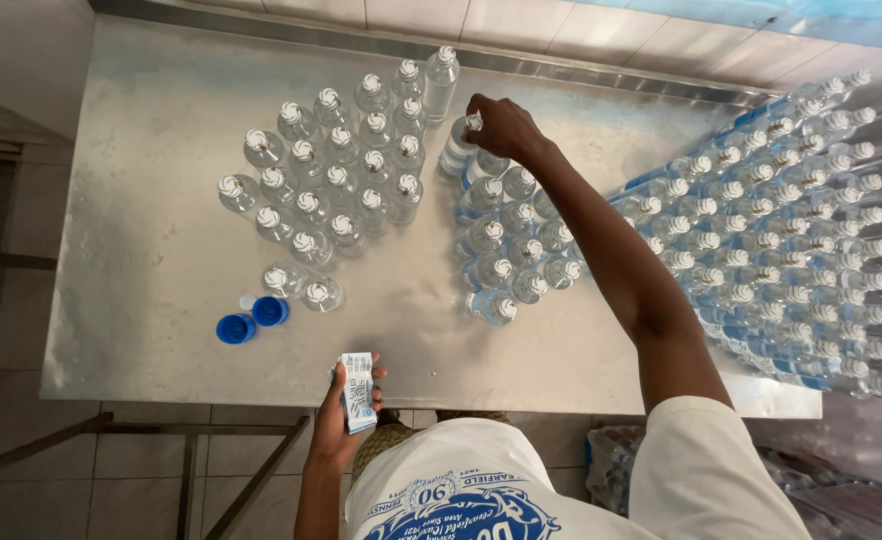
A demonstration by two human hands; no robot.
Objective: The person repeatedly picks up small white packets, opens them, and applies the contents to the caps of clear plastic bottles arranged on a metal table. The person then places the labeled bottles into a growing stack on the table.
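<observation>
My right hand (501, 125) reaches far across the steel table (161, 250) and grips the white cap of a clear plastic bottle (458, 152), which leans. That bottle stands at the far end of a cluster of labelled bottles (509, 240). To the left is a separate group of unlabelled clear bottles (336, 180) with white caps. My left hand (341, 405) is at the table's near edge, holding a stack of blue-and-white labels (359, 390).
Two blue caps (252, 319) lie near the table's front left. A large pile of labelled bottles lying on their sides (791, 230) fills the right side. Tiled wall runs behind the table; plastic wrap lies on the floor at right.
</observation>
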